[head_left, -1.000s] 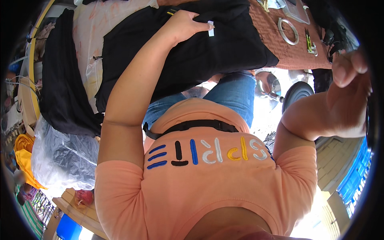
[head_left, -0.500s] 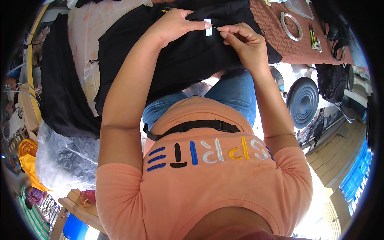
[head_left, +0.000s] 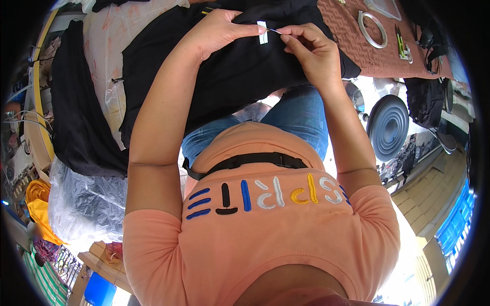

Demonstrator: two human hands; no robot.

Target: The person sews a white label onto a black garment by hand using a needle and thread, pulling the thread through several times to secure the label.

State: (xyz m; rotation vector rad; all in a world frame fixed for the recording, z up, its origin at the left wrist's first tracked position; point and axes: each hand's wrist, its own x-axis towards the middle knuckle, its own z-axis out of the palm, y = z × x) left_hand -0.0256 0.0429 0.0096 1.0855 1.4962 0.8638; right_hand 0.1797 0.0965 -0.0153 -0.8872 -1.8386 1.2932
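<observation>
A black garment (head_left: 240, 66) is spread over the table edge and my lap. On it lies a small white strip (head_left: 262, 36), upright in view, its middle under the tip of my left thumb. My left hand (head_left: 219, 34) is closed on the cloth there, with most of its fingers hidden. To the right of the strip, my right hand (head_left: 312, 48) pinches a thin needle-like piece (head_left: 276, 31) between thumb and forefinger. The piece points left and reaches to the strip's edge. It is too small to make out fully.
On the brown patterned cover (head_left: 347, 35) at right lie a white tape roll (head_left: 372, 29) and green-handled thread snips (head_left: 399, 47). Black cloth (head_left: 81, 102) hangs at left above clear plastic (head_left: 81, 204). A round grey ribbed seat (head_left: 389, 127) stands at right.
The white strip and my left thumb have shifted slightly left. More of the thin piece shows between the strip and my right fingertips, which have stayed near the same spot.
</observation>
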